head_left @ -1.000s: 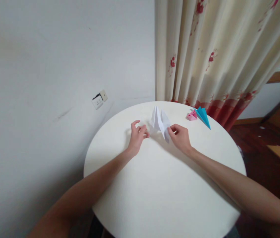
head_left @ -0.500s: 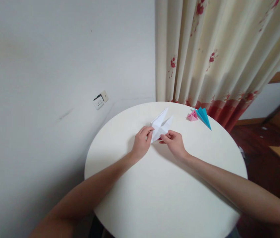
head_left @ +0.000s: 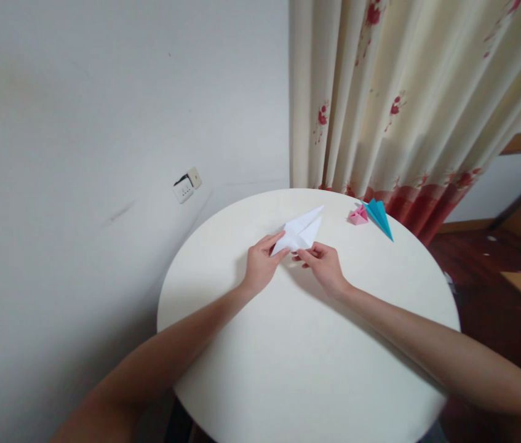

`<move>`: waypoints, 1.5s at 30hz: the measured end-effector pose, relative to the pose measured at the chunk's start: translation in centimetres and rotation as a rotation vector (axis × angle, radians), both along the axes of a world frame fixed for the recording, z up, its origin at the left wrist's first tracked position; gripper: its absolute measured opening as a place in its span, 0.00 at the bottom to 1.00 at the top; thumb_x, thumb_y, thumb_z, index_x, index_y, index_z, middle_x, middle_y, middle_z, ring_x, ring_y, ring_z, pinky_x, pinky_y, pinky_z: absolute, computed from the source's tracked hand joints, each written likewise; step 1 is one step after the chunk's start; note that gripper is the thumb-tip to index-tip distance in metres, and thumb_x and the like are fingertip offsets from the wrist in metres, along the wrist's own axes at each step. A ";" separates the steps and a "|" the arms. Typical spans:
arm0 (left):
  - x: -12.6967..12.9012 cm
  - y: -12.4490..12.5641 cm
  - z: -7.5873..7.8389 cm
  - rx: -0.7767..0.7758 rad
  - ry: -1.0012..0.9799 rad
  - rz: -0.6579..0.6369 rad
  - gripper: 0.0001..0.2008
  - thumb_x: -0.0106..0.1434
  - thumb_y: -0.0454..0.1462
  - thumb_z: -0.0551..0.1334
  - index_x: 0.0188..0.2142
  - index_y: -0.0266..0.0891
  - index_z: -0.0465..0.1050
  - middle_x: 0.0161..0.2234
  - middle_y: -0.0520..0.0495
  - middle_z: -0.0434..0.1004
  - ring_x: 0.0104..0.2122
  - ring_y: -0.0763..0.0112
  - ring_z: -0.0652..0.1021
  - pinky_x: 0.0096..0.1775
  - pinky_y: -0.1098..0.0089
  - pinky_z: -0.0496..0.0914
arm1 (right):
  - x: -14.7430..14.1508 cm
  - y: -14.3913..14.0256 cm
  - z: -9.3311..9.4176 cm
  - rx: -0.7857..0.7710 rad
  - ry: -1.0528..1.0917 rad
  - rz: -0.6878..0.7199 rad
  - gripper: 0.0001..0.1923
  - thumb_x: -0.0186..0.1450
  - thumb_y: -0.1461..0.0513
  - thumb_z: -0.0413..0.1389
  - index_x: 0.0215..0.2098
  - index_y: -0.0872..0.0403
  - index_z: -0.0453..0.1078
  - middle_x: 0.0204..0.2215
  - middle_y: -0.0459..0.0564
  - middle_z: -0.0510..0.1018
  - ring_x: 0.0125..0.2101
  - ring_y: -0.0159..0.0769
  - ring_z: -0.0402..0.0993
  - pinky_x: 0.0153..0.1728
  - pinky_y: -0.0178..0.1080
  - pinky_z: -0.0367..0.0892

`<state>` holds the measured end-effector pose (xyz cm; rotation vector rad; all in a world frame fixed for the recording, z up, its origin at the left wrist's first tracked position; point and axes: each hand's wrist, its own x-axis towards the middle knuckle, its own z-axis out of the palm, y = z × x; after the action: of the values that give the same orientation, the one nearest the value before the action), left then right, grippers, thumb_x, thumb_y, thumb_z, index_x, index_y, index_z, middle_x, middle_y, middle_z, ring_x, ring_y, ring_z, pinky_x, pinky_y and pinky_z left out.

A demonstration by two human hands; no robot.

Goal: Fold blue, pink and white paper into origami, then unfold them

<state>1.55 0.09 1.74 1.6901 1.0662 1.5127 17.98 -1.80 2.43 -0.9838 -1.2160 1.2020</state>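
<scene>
A piece of folded white paper point(head_left: 298, 232) is held between both hands above the far half of the table, its two long points aimed up and to the right. My left hand point(head_left: 261, 261) is closed on its left side, thumb along the lower edge and fingers at the upper left. At the lower right edge, my right hand point(head_left: 323, 263) pinches the paper between thumb and fingers. Some of the fingertips are hidden behind the paper.
The round white table point(head_left: 306, 357) stands against a wall. A pink folded paper piece point(head_left: 358, 215) and a blue paper plane point(head_left: 379, 218) lie at its far right. Behind hangs a flowered curtain point(head_left: 398, 98); a wall socket point(head_left: 183, 190) is at the left.
The white paper's two points have come closer together, the left one swinging right. My left thumb has shifted onto the lower edge. My right hand has hardly moved.
</scene>
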 end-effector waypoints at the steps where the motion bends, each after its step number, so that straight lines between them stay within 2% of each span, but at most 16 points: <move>1: -0.1 0.0 0.2 0.006 0.030 0.027 0.22 0.59 0.37 0.68 0.53 0.38 0.75 0.46 0.42 0.77 0.45 0.65 0.77 0.48 0.67 0.70 | 0.0 0.0 -0.1 -0.003 -0.016 0.006 0.15 0.55 0.52 0.64 0.27 0.55 0.71 0.29 0.53 0.82 0.30 0.38 0.78 0.27 0.35 0.67; 4: -0.6 -0.1 0.7 0.057 0.160 0.121 0.17 0.63 0.38 0.63 0.52 0.37 0.76 0.45 0.42 0.79 0.45 0.65 0.77 0.48 0.67 0.69 | 0.3 0.3 -0.2 0.029 -0.112 -0.052 0.16 0.58 0.51 0.61 0.22 0.54 0.69 0.22 0.49 0.78 0.23 0.33 0.71 0.24 0.35 0.63; 7: -1.3 0.1 1.1 0.116 0.275 0.171 0.16 0.68 0.40 0.58 0.50 0.36 0.77 0.45 0.42 0.80 0.45 0.66 0.77 0.46 0.68 0.69 | 0.9 0.5 0.0 0.205 -0.232 -0.244 0.19 0.63 0.53 0.57 0.18 0.53 0.63 0.16 0.43 0.67 0.19 0.30 0.61 0.23 0.35 0.58; 10: -1.9 0.4 1.0 0.125 0.320 0.176 0.18 0.69 0.42 0.56 0.51 0.36 0.76 0.45 0.43 0.81 0.44 0.65 0.78 0.45 0.68 0.70 | 1.7 0.6 0.6 0.487 -0.432 -0.328 0.12 0.65 0.56 0.56 0.27 0.53 0.68 0.25 0.46 0.73 0.27 0.34 0.65 0.30 0.37 0.62; 13: -1.9 0.5 0.7 0.134 0.310 0.177 0.18 0.69 0.43 0.57 0.52 0.37 0.76 0.48 0.43 0.81 0.47 0.63 0.79 0.49 0.67 0.71 | 2.2 0.9 0.6 0.697 -0.678 -0.253 0.09 0.66 0.57 0.57 0.41 0.53 0.73 0.40 0.52 0.79 0.42 0.42 0.69 0.44 0.43 0.64; 16: -1.7 0.3 0.6 0.122 0.289 0.190 0.19 0.68 0.44 0.57 0.51 0.36 0.77 0.48 0.42 0.80 0.48 0.61 0.79 0.50 0.65 0.72 | 2.3 1.3 -0.1 0.715 -0.838 -0.149 0.15 0.66 0.55 0.58 0.48 0.52 0.72 0.46 0.53 0.79 0.48 0.47 0.68 0.48 0.47 0.61; 19: -1.4 -0.2 0.9 0.104 0.263 0.200 0.19 0.68 0.44 0.58 0.51 0.35 0.77 0.48 0.42 0.80 0.49 0.60 0.79 0.51 0.64 0.72 | 2.3 1.6 -0.9 0.672 -0.921 -0.091 0.17 0.65 0.53 0.60 0.49 0.51 0.72 0.47 0.54 0.79 0.48 0.48 0.68 0.46 0.47 0.58; 23: -1.1 -0.5 1.3 0.049 0.171 0.221 0.20 0.67 0.45 0.58 0.50 0.34 0.78 0.49 0.42 0.80 0.50 0.59 0.79 0.52 0.63 0.71 | 2.3 1.6 -1.0 0.674 -0.976 -0.001 0.04 0.66 0.60 0.59 0.37 0.52 0.74 0.36 0.49 0.80 0.40 0.41 0.71 0.44 0.43 0.55; 25: -1.2 -0.2 1.2 -0.016 0.101 0.223 0.20 0.66 0.45 0.59 0.47 0.33 0.79 0.46 0.43 0.81 0.46 0.59 0.79 0.48 0.64 0.72 | 2.4 1.4 -0.6 0.721 -1.044 -0.026 0.04 0.67 0.64 0.57 0.34 0.53 0.73 0.34 0.49 0.79 0.39 0.39 0.70 0.43 0.42 0.54; 27: -1.5 0.3 1.0 -0.103 0.024 0.229 0.18 0.64 0.45 0.61 0.42 0.33 0.81 0.38 0.45 0.83 0.39 0.61 0.80 0.39 0.67 0.72 | 2.4 1.2 -0.1 0.791 -1.133 -0.102 0.06 0.68 0.65 0.54 0.34 0.54 0.73 0.37 0.51 0.79 0.41 0.41 0.68 0.43 0.43 0.53; 29: -2.0 1.0 0.8 -0.204 -0.050 0.261 0.15 0.61 0.44 0.62 0.34 0.34 0.80 0.30 0.49 0.80 0.31 0.67 0.77 0.31 0.72 0.68 | 2.5 1.1 0.3 0.847 -1.223 -0.169 0.08 0.69 0.65 0.52 0.36 0.54 0.72 0.40 0.53 0.79 0.44 0.42 0.66 0.44 0.44 0.52; 32: -2.9 1.9 0.4 -0.318 -0.095 0.295 0.11 0.59 0.41 0.60 0.27 0.35 0.74 0.24 0.52 0.73 0.25 0.73 0.71 0.27 0.74 0.62 | 2.5 0.9 0.5 0.848 -1.365 -0.181 0.08 0.69 0.67 0.50 0.38 0.55 0.71 0.41 0.55 0.78 0.45 0.44 0.66 0.44 0.45 0.53; 36: -3.6 2.6 -0.2 -0.423 -0.048 0.203 0.07 0.56 0.38 0.59 0.24 0.37 0.69 0.22 0.53 0.69 0.22 0.73 0.69 0.24 0.74 0.59 | 2.2 0.9 0.2 0.796 -1.494 -0.091 0.09 0.67 0.70 0.49 0.42 0.58 0.69 0.43 0.58 0.78 0.46 0.46 0.67 0.44 0.45 0.56; 39: -3.8 2.8 -0.4 -0.478 -0.010 0.128 0.05 0.52 0.35 0.62 0.30 0.36 0.70 0.26 0.51 0.73 0.26 0.70 0.73 0.27 0.73 0.64 | 2.1 0.9 -0.2 0.785 -1.516 0.077 0.11 0.65 0.72 0.50 0.43 0.58 0.68 0.44 0.58 0.78 0.48 0.46 0.69 0.45 0.43 0.58; 42: -4.1 3.0 -0.4 -0.453 0.014 0.041 0.20 0.51 0.33 0.65 0.46 0.37 0.70 0.40 0.45 0.78 0.37 0.66 0.78 0.37 0.69 0.71 | 2.1 0.9 -0.3 0.813 -1.485 0.334 0.10 0.66 0.71 0.50 0.44 0.57 0.67 0.42 0.55 0.79 0.46 0.42 0.73 0.45 0.40 0.60; 45: -4.7 3.3 -0.4 -0.329 0.078 0.042 0.30 0.55 0.34 0.66 0.57 0.39 0.62 0.52 0.41 0.74 0.49 0.62 0.76 0.49 0.65 0.70 | 2.3 0.9 -0.1 0.841 -1.416 0.481 0.09 0.69 0.69 0.49 0.45 0.55 0.67 0.40 0.54 0.79 0.42 0.38 0.75 0.43 0.38 0.61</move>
<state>-3.12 3.38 1.35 1.5133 1.3185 1.2236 20.29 -0.93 2.30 -0.8215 -2.8525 -0.0034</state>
